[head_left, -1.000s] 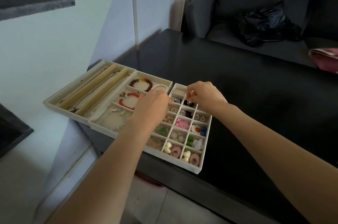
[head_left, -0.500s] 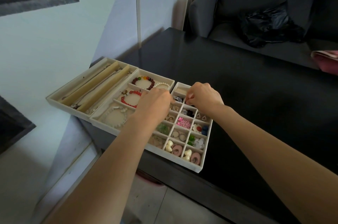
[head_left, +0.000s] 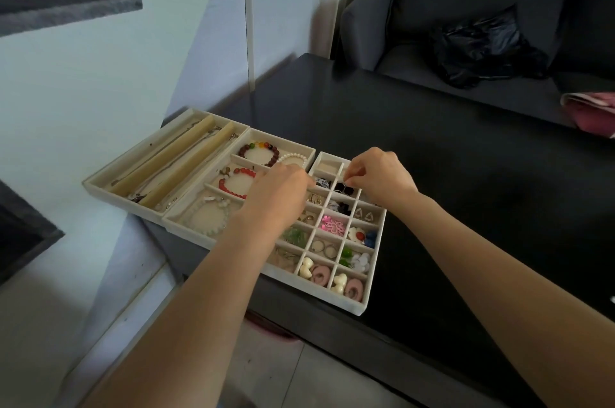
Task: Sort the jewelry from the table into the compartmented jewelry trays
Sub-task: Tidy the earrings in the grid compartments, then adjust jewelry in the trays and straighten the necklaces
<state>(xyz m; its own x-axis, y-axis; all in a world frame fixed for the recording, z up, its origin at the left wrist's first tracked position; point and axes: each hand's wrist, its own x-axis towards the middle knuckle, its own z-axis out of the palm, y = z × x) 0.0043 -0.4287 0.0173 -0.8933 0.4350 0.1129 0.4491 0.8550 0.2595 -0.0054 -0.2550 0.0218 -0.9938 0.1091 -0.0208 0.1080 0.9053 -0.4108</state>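
Three cream trays lie side by side at the dark table's left edge. The necklace tray [head_left: 100, 182] holds long rolls and chains. The bracelet tray [head_left: 301, 149] holds bead bracelets, one red [head_left: 233, 182]. The small-compartment tray [head_left: 372, 278] holds earrings, rings and charms. My left hand [head_left: 279, 189] hovers over that tray's far left compartments with fingers curled downward, its fingertips hidden. My right hand [head_left: 382, 176] is over the far right compartments, thumb and forefinger pinched together on a tiny piece just above the black earrings [head_left: 344, 189].
The dark table [head_left: 466, 191] stretches right and back from the trays. A grey sofa [head_left: 416, 25] stands behind it, with a black bag [head_left: 482, 45] on the seat. A pink cloth [head_left: 592, 108] sits at the far right. The wall and floor lie to the left.
Both hands stay over the far end of the small-compartment tray, shifting only slightly. The right hand's pinch has dipped a little closer to the black earrings.
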